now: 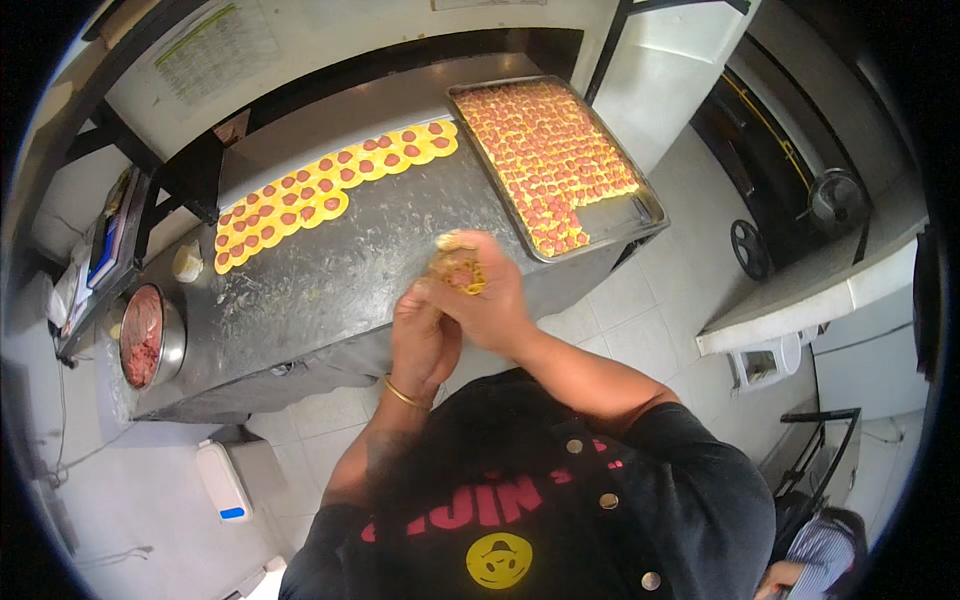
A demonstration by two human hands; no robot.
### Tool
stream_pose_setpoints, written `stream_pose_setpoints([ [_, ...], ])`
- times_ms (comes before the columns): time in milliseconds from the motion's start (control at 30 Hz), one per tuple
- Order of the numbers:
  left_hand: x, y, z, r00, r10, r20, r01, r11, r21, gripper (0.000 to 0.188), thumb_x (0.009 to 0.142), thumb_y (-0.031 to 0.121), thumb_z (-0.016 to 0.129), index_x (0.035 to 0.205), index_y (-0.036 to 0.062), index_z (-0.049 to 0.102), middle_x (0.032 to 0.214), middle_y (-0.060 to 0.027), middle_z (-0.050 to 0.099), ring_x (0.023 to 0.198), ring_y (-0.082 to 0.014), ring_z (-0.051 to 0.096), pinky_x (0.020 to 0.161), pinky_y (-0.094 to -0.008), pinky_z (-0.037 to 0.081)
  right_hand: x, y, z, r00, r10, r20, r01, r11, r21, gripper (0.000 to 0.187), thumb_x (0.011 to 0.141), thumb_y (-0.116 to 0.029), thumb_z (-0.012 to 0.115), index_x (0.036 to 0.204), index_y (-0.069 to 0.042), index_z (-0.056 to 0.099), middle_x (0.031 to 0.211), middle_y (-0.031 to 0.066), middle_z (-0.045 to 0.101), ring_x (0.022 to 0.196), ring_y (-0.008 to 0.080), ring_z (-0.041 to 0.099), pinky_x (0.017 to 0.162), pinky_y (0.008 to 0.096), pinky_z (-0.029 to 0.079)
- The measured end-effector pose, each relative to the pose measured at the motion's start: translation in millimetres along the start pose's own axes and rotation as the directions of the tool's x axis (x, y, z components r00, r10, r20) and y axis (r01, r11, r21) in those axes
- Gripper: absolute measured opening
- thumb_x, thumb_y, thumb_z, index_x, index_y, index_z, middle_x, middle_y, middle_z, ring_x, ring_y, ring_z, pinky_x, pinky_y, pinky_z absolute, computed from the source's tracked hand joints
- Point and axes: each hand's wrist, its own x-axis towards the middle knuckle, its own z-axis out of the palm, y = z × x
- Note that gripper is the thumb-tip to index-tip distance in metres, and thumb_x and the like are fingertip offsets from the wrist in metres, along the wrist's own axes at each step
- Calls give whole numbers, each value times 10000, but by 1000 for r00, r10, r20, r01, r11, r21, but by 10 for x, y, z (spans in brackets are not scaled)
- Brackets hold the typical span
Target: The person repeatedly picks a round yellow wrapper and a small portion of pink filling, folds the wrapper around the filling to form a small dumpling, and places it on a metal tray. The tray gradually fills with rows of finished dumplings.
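Observation:
Over the counter's front edge my two hands meet. My right hand is closed around small open-topped dumplings of yellow wrapper and pinkish meat; how many it holds is partly hidden by the fingers. Against them press the closed fingers of my left hand, which has a bangle at the wrist. Round yellow dough wrappers, each with a dab of meat, lie in overlapping rows beyond my hands to the left. At the right, a metal tray carries tightly packed dumplings, with a bare patch at its near right corner.
A steel bowl of minced meat stands at the counter's left end, near a small pale container. Flour smudges mark the dark counter. A black handwheel is off to the right. Another person shows at the lower right.

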Motion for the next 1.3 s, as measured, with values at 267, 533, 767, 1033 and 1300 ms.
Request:
stream_pose_setpoints([
  [267,124,-224,-300,993,-77,94,76,997,23,181,1018,74,630,1180,32,700,1204,-59,722,1109,-176,681,987,-367,552,-33,175,-236,992,110,54,-109,994,-17,409,777,-63,862,1055,-57,562,938,26,635,863,103,603,764,296,527],
  [533,509,-589,-122,988,-136,75,132,989,64,279,1073,206,547,1278,47,651,1310,-76,688,1204,-218,653,1071,-407,499,331,517,-780,987,-139,81,147,983,-110,302,753,-68,815,965,-57,600,910,124,665,792,278,679,696,372,543],
  [767,932,-1115,585,931,-349,-109,331,931,-151,528,1106,387,443,1476,14,488,1511,-147,535,1415,-272,485,1204,-443,349,543,1350,-1719,925,-253,283,287,954,-83,353,771,-144,828,1046,-39,633,996,114,682,917,316,678,803,391,537],
  [1033,1543,-1931,526,878,-370,-303,393,920,16,624,1115,437,424,1521,-36,402,1357,-216,631,1269,-292,615,1110,-418,462,762,1812,-2899,817,215,535,28,912,-409,560,811,-231,791,1306,-40,611,1057,152,681,1041,355,614,918,480,482],
  [1300,1964,-2079,498,927,-150,-344,294,860,417,523,1124,273,475,1541,-29,381,1295,-172,656,1199,-220,649,1093,-355,492,904,2556,-3015,851,316,420,-73,862,-501,344,866,-239,740,1130,-37,649,899,169,710,832,387,680,765,488,532],
])
